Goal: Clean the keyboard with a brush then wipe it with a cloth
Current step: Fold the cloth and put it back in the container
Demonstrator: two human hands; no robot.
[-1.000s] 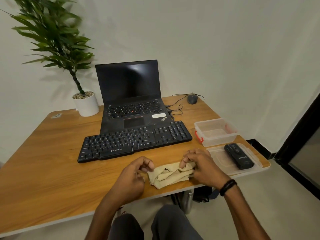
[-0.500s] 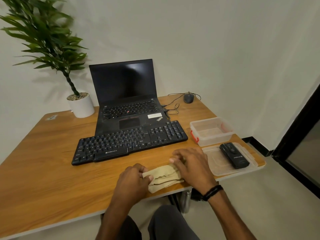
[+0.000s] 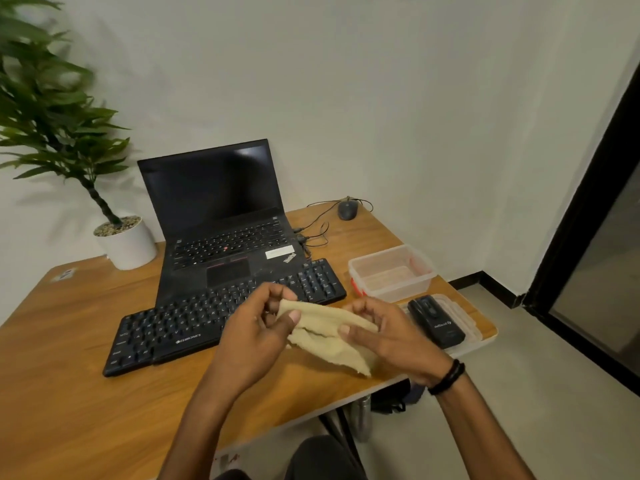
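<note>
Cloth (image 3: 322, 332), beige and crumpled, is between my two hands, over the near part of the bench (image 3: 69, 393). My left hand (image 3: 256, 337) pinches its left end with the thumb and the curled fingers. My right hand (image 3: 391, 336) grips its right end in the same way and has a black band (image 3: 448, 377) on the wrist. One corner of the cloth hangs down toward the bench, and I cannot tell whether it touches the wood.

The black keyboard (image 3: 166, 334) lies just beyond my hands. My left hand covers part of its middle. Behind it stands an open laptop (image 3: 214, 202) with a dark screen. To the right are a clear plastic box (image 3: 391, 271) and, nearer, a flat lid (image 3: 464, 317) with a black device (image 3: 434, 320) on it. A mouse (image 3: 347, 210) lies at the far right corner, and a potted plant (image 3: 126, 242) stands at the far left.
</note>
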